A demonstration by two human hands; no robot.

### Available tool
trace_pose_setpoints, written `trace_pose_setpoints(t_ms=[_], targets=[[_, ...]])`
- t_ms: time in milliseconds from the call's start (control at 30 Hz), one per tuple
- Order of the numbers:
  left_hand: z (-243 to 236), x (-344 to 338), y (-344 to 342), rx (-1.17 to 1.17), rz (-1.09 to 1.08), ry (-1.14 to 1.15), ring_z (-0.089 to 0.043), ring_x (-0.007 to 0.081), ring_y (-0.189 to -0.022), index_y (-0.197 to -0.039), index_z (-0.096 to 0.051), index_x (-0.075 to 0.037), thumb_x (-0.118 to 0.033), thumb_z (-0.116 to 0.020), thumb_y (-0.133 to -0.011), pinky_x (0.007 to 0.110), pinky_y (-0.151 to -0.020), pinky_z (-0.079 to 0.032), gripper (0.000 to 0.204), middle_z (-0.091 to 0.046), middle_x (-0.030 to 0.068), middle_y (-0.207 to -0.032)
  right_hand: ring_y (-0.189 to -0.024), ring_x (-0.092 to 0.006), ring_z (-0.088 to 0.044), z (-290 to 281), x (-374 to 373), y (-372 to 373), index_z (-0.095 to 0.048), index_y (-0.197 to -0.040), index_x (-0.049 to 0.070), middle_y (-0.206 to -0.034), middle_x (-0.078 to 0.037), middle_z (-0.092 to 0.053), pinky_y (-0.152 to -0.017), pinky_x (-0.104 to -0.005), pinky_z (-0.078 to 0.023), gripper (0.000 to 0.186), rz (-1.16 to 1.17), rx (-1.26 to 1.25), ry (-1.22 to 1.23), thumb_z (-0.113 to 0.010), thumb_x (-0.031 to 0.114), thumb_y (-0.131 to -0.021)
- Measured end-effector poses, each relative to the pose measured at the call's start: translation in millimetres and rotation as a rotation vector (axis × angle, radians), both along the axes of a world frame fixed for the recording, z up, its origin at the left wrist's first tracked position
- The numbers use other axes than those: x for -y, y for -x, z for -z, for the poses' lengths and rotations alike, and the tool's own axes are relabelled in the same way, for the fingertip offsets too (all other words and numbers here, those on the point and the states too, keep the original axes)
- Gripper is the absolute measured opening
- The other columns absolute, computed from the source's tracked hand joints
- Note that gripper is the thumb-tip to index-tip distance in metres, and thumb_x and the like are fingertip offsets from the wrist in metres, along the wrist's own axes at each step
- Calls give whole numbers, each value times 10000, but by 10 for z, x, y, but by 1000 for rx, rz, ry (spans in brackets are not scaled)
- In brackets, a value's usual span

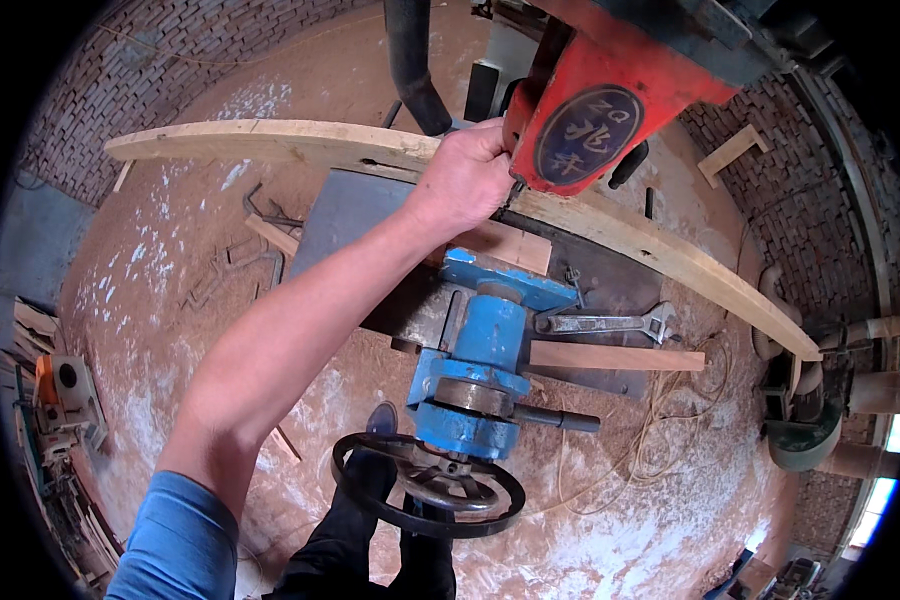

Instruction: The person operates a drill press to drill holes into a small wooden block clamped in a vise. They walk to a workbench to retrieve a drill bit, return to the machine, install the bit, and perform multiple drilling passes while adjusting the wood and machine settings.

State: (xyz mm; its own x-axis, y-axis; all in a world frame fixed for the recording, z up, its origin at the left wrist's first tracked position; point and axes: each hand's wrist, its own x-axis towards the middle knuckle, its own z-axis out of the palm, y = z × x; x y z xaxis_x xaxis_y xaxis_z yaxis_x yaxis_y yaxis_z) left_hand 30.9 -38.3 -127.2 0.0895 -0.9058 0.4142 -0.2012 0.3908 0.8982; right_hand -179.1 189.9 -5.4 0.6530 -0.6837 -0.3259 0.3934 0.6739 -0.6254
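Note:
My left hand [464, 178] is closed beside the red machine head [600, 110], just above a long wooden beam [290, 140]. Its fingers curl around something hidden from view at the base of the head. The beam crosses the machine's metal table and has dark slots cut in it. Against its near side sits a wood block [505, 246], with the jaw of a blue vise [490, 330] behind it. Below the vise are a black handwheel [515, 500] and a side lever [560, 418]. My right hand does not show.
An adjustable wrench [610, 322] and a wood strip [620, 356] lie right of the vise. A black hose [410, 65] hangs beside the head. Metal clamps [255, 265] rest on the dusty floor at left. A cord [660, 420] coils at right.

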Motion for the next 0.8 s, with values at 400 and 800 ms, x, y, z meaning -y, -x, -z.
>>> trace_pose_setpoints(t_ms=[400, 800], targets=[[69, 15, -8, -41, -39, 20, -576, 119, -813, -956, -645, -25, -152, -578, -880, 258, -764, -449, 162, -638, 64, -867, -909, -239, -604, 444, 1071, 299, -498, -1230, -16, -1037, -190, -617, -800, -359, -477, 414, 412, -618, 811, -405, 291, -967], [70, 12, 21, 39, -87, 73, -594, 150, -775, -946, -653, -27, -207, -606, -862, 268, -716, -460, 204, -635, 86, -838, -941, -175, -518, 719, 2400, -47, -401, -1311, -70, -1130, -150, -562, -848, -304, -418, 590, 520, -1109, 1054, -462, 369, -922]])
